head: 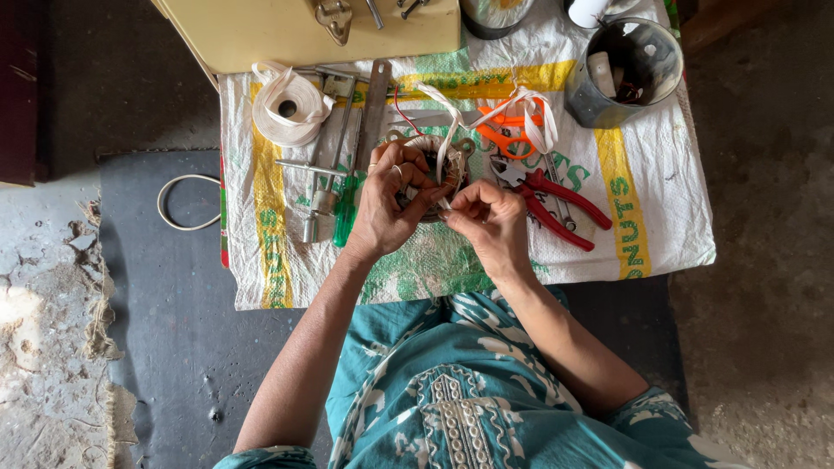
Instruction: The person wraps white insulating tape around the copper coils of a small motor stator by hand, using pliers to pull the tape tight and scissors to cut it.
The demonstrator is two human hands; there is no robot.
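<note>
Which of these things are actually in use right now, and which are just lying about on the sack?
In use:
- left hand gripping the round wound coil
- right hand pinching the white tape strip at the coil

Lying about:
- white tape roll
- orange scissors
- red-handled pliers
- green screwdriver
- metal tin
</note>
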